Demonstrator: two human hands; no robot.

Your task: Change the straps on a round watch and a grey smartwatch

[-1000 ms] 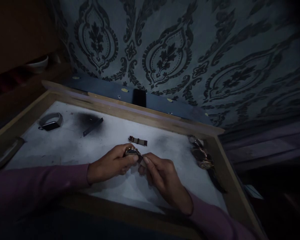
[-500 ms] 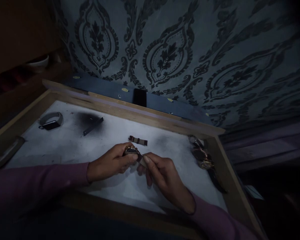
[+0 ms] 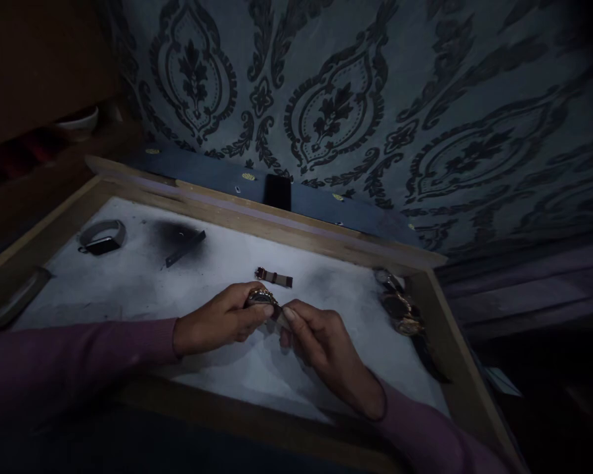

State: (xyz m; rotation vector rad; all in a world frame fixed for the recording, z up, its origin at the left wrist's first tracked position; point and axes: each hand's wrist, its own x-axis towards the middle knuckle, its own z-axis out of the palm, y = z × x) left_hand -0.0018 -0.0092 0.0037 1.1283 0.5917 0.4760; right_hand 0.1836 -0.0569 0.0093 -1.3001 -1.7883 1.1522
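Nearer us than the loose strap point(image 3: 275, 277), our L hand point(image 3: 217, 319) grips the watch point(image 3: 261, 297); our R hand point(image 3: 321, 339) pinches a strap piece point(image 3: 281, 318) at its edge. Prob. mid strap work; next calls for steady L, fine R pinch.

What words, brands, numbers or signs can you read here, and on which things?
No text is legible anywhere.
Round, gold-toned metal watch in the left hand: any dial markings are too small and dark.
Grey-strapped smartwatch with a black rectangular face: nothing readable.
Cluster of gold-toned and dark round watches: too small and blurred.
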